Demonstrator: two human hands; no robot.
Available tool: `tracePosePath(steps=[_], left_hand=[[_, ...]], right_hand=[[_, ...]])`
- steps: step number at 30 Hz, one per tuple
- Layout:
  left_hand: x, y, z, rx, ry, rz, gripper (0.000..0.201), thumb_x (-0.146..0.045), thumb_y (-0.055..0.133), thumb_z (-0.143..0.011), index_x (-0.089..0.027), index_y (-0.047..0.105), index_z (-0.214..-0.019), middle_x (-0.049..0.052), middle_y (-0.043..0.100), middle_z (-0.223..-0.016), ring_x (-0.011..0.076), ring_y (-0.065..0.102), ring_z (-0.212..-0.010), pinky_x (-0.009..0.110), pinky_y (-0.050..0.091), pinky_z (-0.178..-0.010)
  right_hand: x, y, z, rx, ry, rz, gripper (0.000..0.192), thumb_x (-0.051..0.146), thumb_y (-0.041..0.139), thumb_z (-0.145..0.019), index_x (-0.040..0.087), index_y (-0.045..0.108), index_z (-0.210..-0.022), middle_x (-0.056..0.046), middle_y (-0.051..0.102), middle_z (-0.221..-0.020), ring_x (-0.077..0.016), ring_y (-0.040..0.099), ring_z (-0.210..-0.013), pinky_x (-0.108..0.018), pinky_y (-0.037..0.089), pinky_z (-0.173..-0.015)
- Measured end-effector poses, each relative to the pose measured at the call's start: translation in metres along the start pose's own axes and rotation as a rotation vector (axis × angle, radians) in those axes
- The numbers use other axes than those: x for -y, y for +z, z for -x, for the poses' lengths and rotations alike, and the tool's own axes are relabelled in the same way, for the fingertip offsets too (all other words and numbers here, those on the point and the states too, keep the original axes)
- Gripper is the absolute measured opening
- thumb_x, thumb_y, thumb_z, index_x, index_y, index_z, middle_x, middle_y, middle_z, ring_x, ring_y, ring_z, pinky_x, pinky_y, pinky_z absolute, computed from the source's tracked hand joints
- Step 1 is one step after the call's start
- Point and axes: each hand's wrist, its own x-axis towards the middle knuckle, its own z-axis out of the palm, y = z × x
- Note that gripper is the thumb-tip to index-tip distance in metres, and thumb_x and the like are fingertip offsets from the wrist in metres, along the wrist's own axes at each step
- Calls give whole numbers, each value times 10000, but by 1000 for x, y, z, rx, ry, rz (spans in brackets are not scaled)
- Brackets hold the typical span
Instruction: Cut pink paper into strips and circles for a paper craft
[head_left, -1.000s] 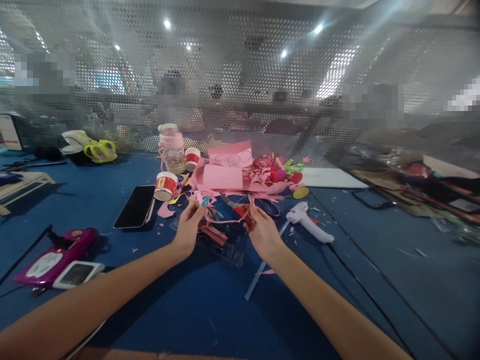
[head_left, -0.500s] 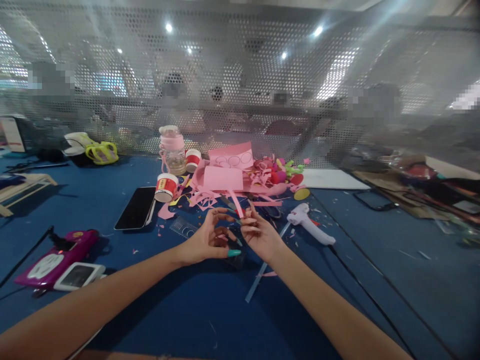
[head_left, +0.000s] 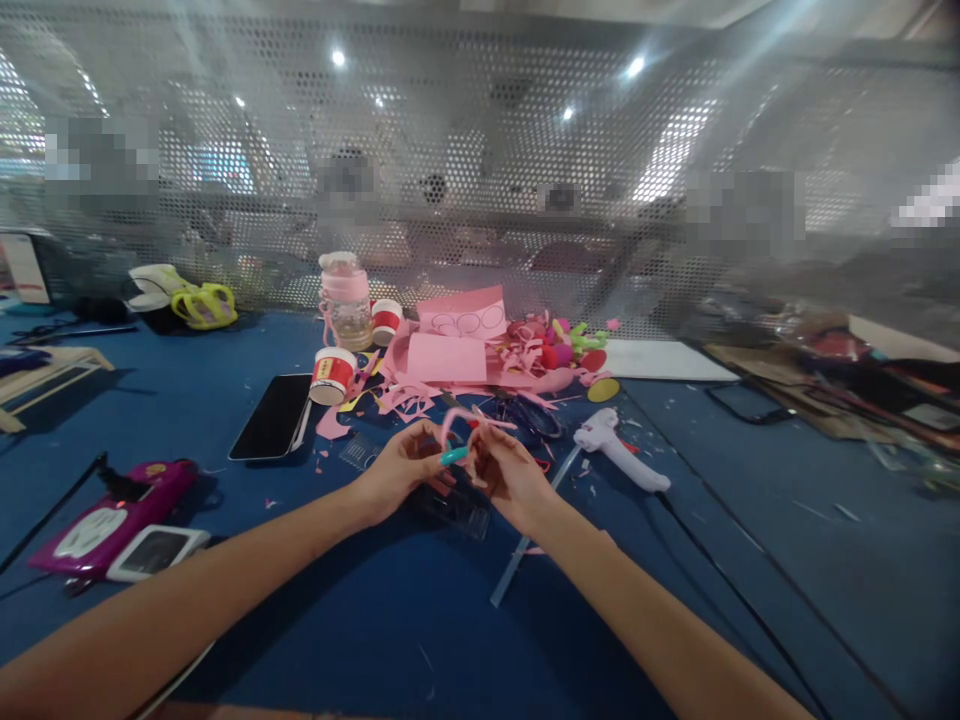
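Two hands, left and right, pinch a pink paper strip.

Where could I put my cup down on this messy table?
Bare blue table lies near you between the two arms, and right of the glue gun past the black cable. It is crowded around the pink paper scraps, phone and hands.

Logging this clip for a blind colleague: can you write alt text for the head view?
Two bare hands, left hand and right hand, meet over a blue table, both pinching a curled pink paper strip. Behind lies a pile of pink paper scraps, with a phone and paper cup to the left and a white glue gun to the right.
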Motion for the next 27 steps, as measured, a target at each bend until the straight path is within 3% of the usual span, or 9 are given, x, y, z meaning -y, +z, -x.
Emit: tracePosePath(steps=[4, 8, 12, 15, 18, 21, 27], left_hand=[[-1, 2, 0, 24, -26, 111, 340, -296, 791, -600, -154, 505, -718, -13, 613, -780, 95, 606, -602, 219, 500, -568], [2, 1, -2, -36, -33, 149, 304, -390, 731, -661, -150, 557, -725, -10, 614, -646, 108, 595, -536, 228, 499, -511], [1, 2, -3, -95, -29, 135, 335, -443, 706, -670, -134, 577, -687, 18, 640, -662, 111, 599, -544, 215, 492, -500], [-2, 3, -3, -140, -23, 135, 365, -477, 693, -665, -142, 550, -653, -8, 608, -592, 98, 569, -491, 201, 469, -460], [-5, 3, -2, -192, -14, 132, 379, -477, 715, -636, -145, 534, -645, -33, 572, -545, 75, 529, -449, 167, 427, -422], [-4, 4, -2, -193, 11, 134, 371, -471, 708, -650, -150, 523, -657, -46, 540, -505, 58, 481, -413, 147, 385, -395], [-4, 5, -1, -126, 95, 2, 298, -432, 642, -745, -161, 546, -823, -81, 461, -454, 32, 331, -364, 118, 268, -349]], right_hand=[[1, -2, -1, -31, 16, -13, 334, 380, 801, -558, 148, 565, -600, 46, 572, -457, -37, 448, -336, -118, 299, -298], [8, -3, 0, 17, 89, -98, 324, 379, 764, -622, 135, 554, -587, 54, 570, -464, 18, 292, -258, -95, 190, -249], [16, -4, 2, 37, 181, -288, 253, 315, 638, -785, 144, 549, -621, 68, 578, -511, 33, 262, -251, -77, 199, -250], [18, -6, 1, 15, 131, -350, 165, 241, 601, -819, 171, 568, -674, 81, 585, -525, 34, 285, -254, -63, 230, -267], [15, -7, 0, -50, 43, -171, 120, 245, 649, -770, 172, 596, -692, 72, 575, -476, 20, 280, -238, -81, 206, -242], [9, -4, -1, -91, -20, 107, 229, 341, 707, -683, 141, 601, -647, 58, 529, -371, -2, 264, -202, -122, 163, -215], [-3, 1, 1, -66, -60, 482, 357, 500, 610, -710, 159, 546, -627, 67, 473, -289, -38, 303, -179, -140, 141, -204]])
